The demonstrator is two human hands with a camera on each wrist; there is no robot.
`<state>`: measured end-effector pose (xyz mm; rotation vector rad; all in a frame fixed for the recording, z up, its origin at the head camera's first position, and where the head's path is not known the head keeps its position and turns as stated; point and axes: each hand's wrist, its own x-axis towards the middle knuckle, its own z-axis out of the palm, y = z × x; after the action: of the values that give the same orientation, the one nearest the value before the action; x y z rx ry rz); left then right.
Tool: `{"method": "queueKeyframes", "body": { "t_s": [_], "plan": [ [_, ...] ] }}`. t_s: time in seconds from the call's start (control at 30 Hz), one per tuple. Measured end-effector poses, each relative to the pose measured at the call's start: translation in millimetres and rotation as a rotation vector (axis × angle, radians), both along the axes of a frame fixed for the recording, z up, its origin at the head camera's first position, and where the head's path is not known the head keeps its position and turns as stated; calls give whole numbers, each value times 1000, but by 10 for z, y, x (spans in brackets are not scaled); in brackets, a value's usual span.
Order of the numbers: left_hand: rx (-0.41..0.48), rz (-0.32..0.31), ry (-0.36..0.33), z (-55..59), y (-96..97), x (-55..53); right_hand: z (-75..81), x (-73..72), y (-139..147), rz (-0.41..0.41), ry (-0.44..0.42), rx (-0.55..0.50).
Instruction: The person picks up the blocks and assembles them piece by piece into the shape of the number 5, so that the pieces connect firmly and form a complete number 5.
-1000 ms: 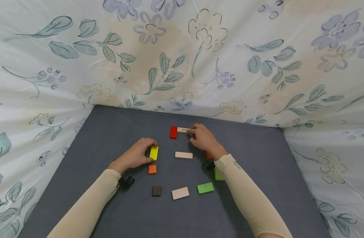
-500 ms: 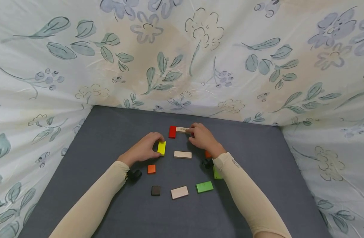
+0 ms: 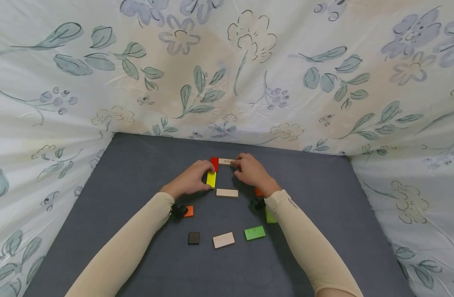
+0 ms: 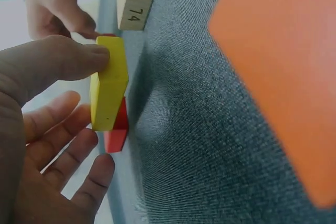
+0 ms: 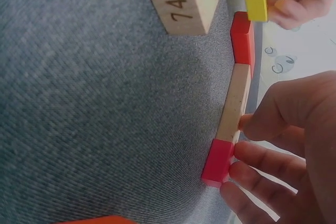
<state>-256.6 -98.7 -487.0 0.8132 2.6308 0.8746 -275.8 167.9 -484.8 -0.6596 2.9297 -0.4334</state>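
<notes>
My left hand [image 3: 189, 178] pinches a yellow block [image 3: 211, 180] between thumb and fingers. In the left wrist view the yellow block [image 4: 111, 90] is tilted, with a red block [image 3: 214, 162] behind it. That red block meets the end of a plain wooden block [image 3: 225, 161] with printed marks. A pinkish-red block [image 5: 218, 161] continues the row in the right wrist view, hidden by my hand in the head view. My right hand [image 3: 253, 171] has its fingertips on the wooden and pinkish-red blocks. Nearer me lies another wooden block [image 3: 227, 193], marked 74.
Toward me on the dark grey table [image 3: 156, 272] lie an orange block [image 3: 190, 211], a dark block [image 3: 194, 238], a pale block [image 3: 223, 240] and a green block [image 3: 254, 233]. My right forearm partly covers a light green block [image 3: 270, 216] and an orange-red block [image 3: 258, 192]. Floral cloth [image 3: 197, 62] hangs behind.
My left hand has carried the yellow block right and away from me, up to the red block. The right hand stays at the row.
</notes>
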Motion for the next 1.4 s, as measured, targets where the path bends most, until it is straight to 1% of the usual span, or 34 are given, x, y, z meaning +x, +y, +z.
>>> {"method": "queueKeyframes", "body": {
  "t_s": [0.23,0.4,0.6,0.8,1.13,1.4],
  "plan": [
    [-2,-20,22,-36,24,-50,0,3,-13,-2,-7,-10],
    [-25,-35,50,-47,35,-62,4,8,-21,-1,-3,-6],
    [-52,-43,62,-51,55,-76,23,14,-30,-1,4,-2],
    [-75,-58,67,-69,68,-94,31,20,-26,-6,-3,5],
    [-80,-59,64,-18,82,-70,36,29,-21,-4,-11,7],
    [-76,-55,64,-51,90,-99,34,19,-15,-4,-18,16]
  ]
}}
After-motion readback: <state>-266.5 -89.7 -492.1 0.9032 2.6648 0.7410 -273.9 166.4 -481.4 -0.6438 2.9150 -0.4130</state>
